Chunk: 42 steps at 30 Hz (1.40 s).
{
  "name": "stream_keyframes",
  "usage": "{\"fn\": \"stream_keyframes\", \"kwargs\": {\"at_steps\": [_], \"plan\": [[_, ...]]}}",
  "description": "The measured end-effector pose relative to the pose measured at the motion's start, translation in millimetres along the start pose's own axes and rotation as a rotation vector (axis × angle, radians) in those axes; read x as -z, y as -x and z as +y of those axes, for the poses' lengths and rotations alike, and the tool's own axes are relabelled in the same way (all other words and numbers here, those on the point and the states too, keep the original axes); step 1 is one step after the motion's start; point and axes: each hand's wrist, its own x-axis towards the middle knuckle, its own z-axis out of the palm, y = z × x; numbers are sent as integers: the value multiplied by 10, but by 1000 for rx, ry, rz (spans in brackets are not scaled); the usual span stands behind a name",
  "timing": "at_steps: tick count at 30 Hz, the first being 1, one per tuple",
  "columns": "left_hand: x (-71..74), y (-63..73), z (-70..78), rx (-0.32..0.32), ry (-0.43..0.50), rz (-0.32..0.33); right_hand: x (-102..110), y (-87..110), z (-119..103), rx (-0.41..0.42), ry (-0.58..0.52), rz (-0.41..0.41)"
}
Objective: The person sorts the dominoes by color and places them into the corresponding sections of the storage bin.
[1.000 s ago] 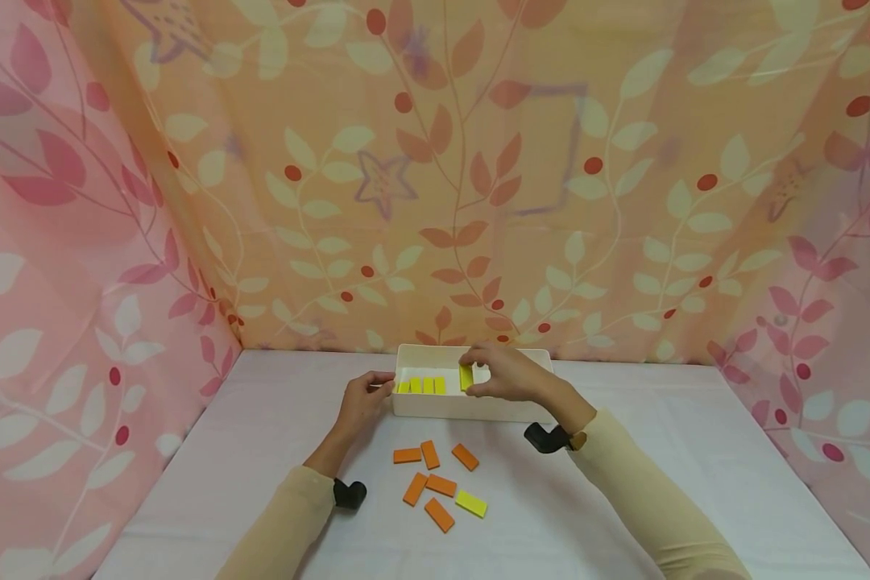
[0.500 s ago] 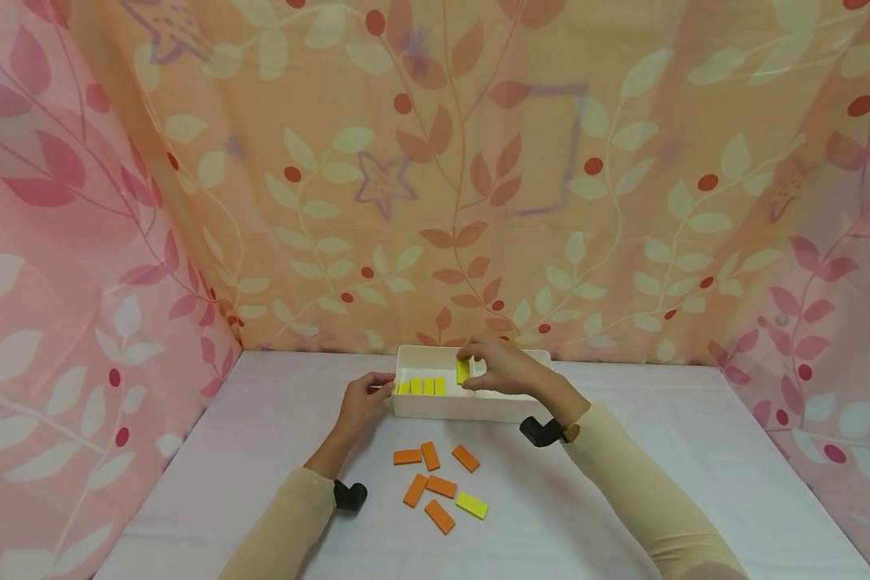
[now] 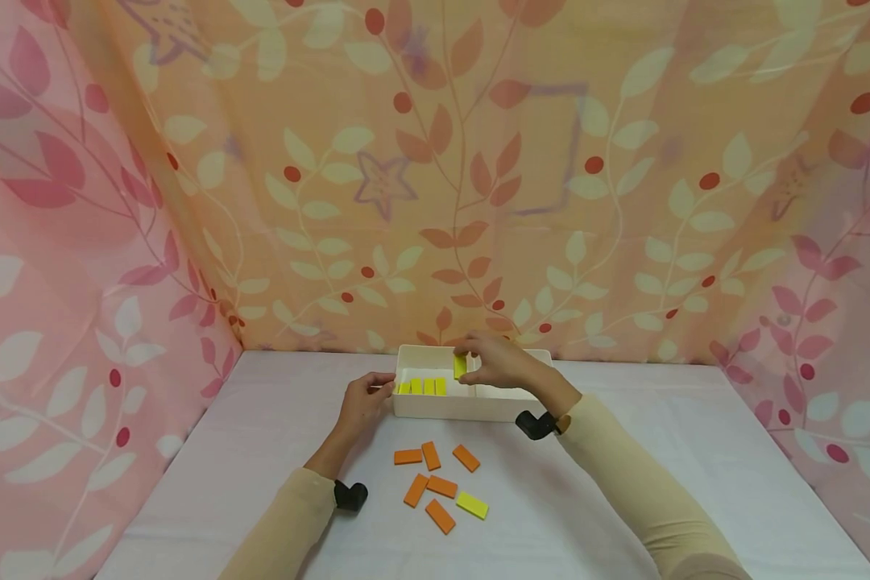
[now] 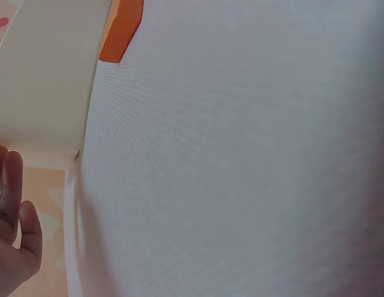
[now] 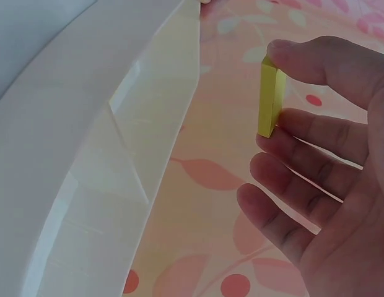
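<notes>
My right hand (image 3: pixel 506 364) pinches a yellow domino-like block (image 5: pixel 270 99) between thumb and fingertips. It holds the block upright above the white box (image 3: pixel 457 407), near the divider (image 5: pixel 127 151) between the two compartments. Several yellow blocks (image 3: pixel 428 387) stand in a row along the front of the left compartment. At the box's left end, my left hand (image 3: pixel 358 405) rests its extended fingertips against the outer wall; the left wrist view shows only part of this hand (image 4: pixel 15 241).
On the white tabletop (image 3: pixel 587 499) before the box lie several orange blocks (image 3: pixel 440 516) and one loose yellow block (image 3: pixel 472 505). A patterned curtain (image 3: pixel 449 177) rises behind the table, with more cloth at both sides.
My right hand has lifted the yellow block a little and carried it slightly left. My left hand and the blocks on the table have stayed put.
</notes>
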Motion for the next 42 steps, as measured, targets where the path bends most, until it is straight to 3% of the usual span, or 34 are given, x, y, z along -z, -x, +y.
{"fn": "stream_keyframes", "kwargs": {"at_steps": [14, 42], "plan": [[-10, -13, -16, -1, -3, -1, -109, -143, 64, -26, -12, 18], [-10, -19, -35, -17, -3, -3, -386, -410, 210, -82, 26, -31]]}}
